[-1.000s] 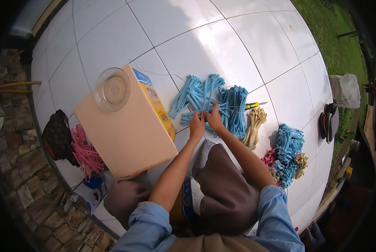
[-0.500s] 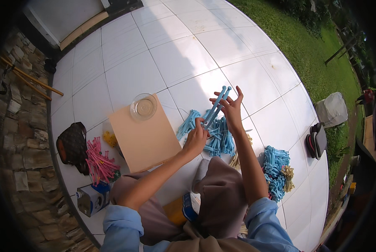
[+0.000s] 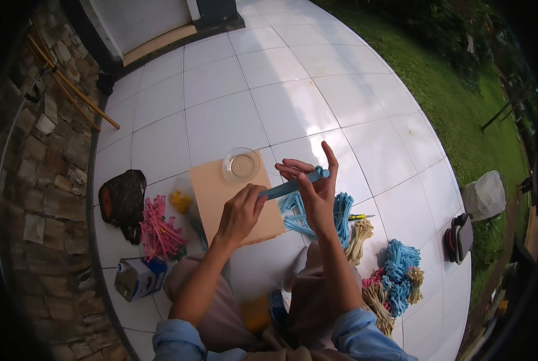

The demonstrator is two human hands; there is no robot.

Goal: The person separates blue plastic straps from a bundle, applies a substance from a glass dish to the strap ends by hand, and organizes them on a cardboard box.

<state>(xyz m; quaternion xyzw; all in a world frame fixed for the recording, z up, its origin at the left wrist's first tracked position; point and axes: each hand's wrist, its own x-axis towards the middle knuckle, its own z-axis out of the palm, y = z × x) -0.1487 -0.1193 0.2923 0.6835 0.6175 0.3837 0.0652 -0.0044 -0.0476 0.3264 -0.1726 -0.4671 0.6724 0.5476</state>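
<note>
My left hand [image 3: 240,213] is closed on the near left end of light-blue straps [image 3: 284,189] with rounded, knob-like ends. At their far right end, my right hand [image 3: 318,194] grips them between thumb and fingers, its index finger raised. The straps lie side by side, so how many there are is hard to tell. Below my hands on the white tiles are more blue straps [image 3: 300,224] and a blue bundle [image 3: 343,210], partly hidden by my right hand and arm. Left of them lies a tan board [image 3: 212,201] with a clear round dish [image 3: 242,165] on its far edge.
A yellow-handled tool [image 3: 359,216] and a beige bundle [image 3: 358,242] lie right of my right forearm, with a blue pile [image 3: 399,265] farther right. At left are pink strands [image 3: 159,231], a dark bag [image 3: 119,201], a metal can [image 3: 139,278] and a yellow cluster [image 3: 180,201].
The straps have gone from steeply raised to nearly level, with their knobbed ends lower. My left hand has moved left and down; my right hand has lowered. The head view has shifted.
</note>
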